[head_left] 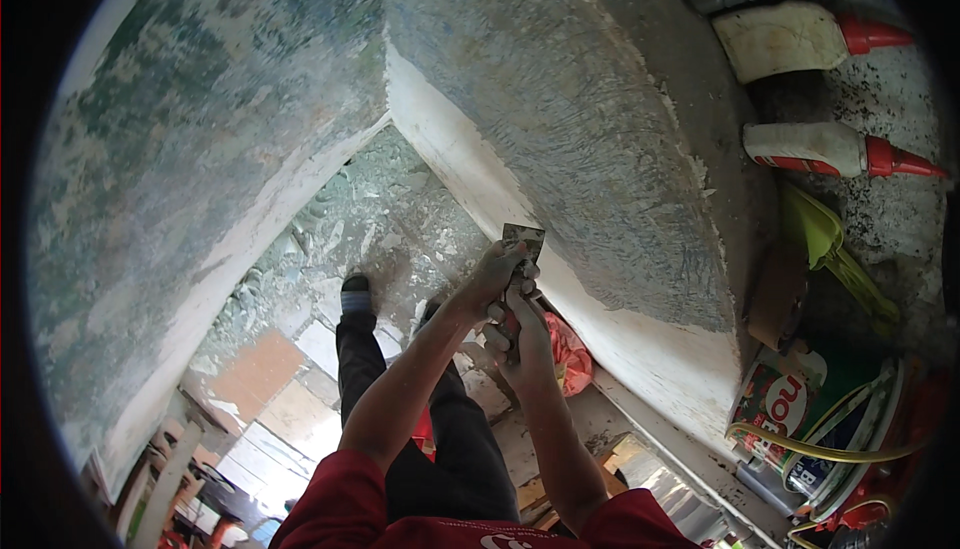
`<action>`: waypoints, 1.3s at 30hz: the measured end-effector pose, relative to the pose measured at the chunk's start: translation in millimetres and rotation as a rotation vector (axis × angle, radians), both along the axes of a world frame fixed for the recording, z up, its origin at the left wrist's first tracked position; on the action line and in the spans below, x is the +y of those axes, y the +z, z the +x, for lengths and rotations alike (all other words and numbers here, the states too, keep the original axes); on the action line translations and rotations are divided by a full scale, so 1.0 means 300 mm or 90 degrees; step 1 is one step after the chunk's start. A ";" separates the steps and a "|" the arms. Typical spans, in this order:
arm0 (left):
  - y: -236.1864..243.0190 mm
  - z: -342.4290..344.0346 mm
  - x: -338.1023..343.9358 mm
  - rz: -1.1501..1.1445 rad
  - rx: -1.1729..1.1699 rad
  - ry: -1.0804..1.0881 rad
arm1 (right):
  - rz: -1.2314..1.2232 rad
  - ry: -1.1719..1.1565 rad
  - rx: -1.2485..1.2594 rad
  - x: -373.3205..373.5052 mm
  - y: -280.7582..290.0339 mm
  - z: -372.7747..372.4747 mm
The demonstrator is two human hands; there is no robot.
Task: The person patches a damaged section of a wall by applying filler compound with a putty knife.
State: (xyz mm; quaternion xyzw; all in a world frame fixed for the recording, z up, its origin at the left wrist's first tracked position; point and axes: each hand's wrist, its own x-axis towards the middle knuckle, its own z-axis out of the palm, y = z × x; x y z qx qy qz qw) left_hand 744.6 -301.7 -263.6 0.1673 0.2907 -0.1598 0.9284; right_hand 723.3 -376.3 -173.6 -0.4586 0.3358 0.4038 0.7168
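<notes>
Both of my hands are closed on a scraper with a flat, stained metal blade point(524, 238). My left hand point(492, 277) grips it close to the blade. Lower down, my right hand point(527, 337) is wrapped round the handle, which the fingers mostly hide. The blade points away from me, in front of the lower part of the right-hand wall point(590, 139). Whether its edge touches the wall I cannot tell. That wall is bare and rough grey higher up, with a white band point(640, 334) along its bottom.
Another patchy grey-green wall point(210, 119) meets it in a corner. Flakes litter the floor point(370, 184) round my feet. On a ledge at right lie two white bottles with red nozzles point(800, 41) and a printed bucket point(790, 404). A red plastic bag point(572, 354) sits by the wall's foot.
</notes>
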 end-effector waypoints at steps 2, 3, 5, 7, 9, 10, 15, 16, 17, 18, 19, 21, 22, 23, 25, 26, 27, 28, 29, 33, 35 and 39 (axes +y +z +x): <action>0.004 0.018 0.029 0.043 0.009 -0.028 | 0.013 -0.033 0.018 0.035 0.008 0.011; 0.002 0.031 0.047 0.085 0.018 -0.044 | 0.025 -0.054 0.036 0.047 0.007 0.022; -0.022 0.062 0.078 0.094 0.024 -0.064 | 0.055 -0.077 0.036 0.078 -0.013 0.046; -0.047 0.085 0.108 0.038 0.055 -0.102 | 0.016 -0.119 0.021 0.126 -0.021 0.048; -0.066 0.087 0.088 0.058 0.066 -0.117 | 0.006 -0.137 0.014 0.117 -0.018 0.051; -0.073 0.101 0.081 0.096 0.055 -0.128 | 0.036 -0.133 0.035 0.097 -0.021 0.068; -0.107 0.123 0.110 0.135 0.066 -0.134 | -0.023 -0.181 0.045 0.147 -0.050 0.092; -0.089 0.135 0.095 0.130 0.063 -0.144 | -0.025 -0.189 -0.076 0.128 -0.081 0.058; -0.051 0.131 0.088 0.150 0.053 -0.159 | -0.029 -0.196 -0.071 0.118 -0.074 0.062; -0.029 0.127 0.083 0.169 0.044 -0.174 | 0.000 -0.190 -0.022 0.105 -0.063 0.079; -0.045 0.120 0.103 0.170 0.047 -0.178 | 0.034 -0.182 0.026 0.119 -0.042 0.089; -0.124 0.146 0.142 0.155 0.068 -0.228 | 0.056 -0.216 0.043 0.148 -0.068 0.104; -0.126 0.145 0.120 0.112 0.074 -0.167 | 0.043 -0.216 0.029 0.151 -0.064 0.102; -0.087 0.144 0.104 0.109 0.075 -0.171 | 0.025 -0.219 0.020 0.146 -0.044 0.083; -0.012 0.139 0.084 0.184 0.054 -0.192 | 0.037 -0.194 0.004 0.113 -0.025 0.072; -0.053 0.145 0.099 0.196 0.016 -0.205 | 0.069 -0.205 0.008 0.113 -0.049 0.082; -0.086 0.131 0.108 0.196 0.019 -0.206 | 0.101 -0.215 0.011 0.118 -0.066 0.092; -0.091 0.150 0.123 0.158 0.005 -0.195 | 0.037 -0.222 0.052 0.147 -0.082 0.127; -0.094 0.165 0.133 0.121 -0.009 -0.184 | 0.039 -0.219 0.048 0.146 -0.065 0.115; -0.039 0.131 0.092 0.188 -0.028 -0.163 | 0.029 -0.202 0.002 0.126 -0.007 0.056; -0.051 0.156 0.095 0.188 0.050 -0.172 | 0.075 -0.234 0.036 0.128 -0.065 0.108; 0.019 0.151 0.104 0.221 0.088 -0.172 | 0.100 -0.210 -0.005 0.103 -0.017 0.055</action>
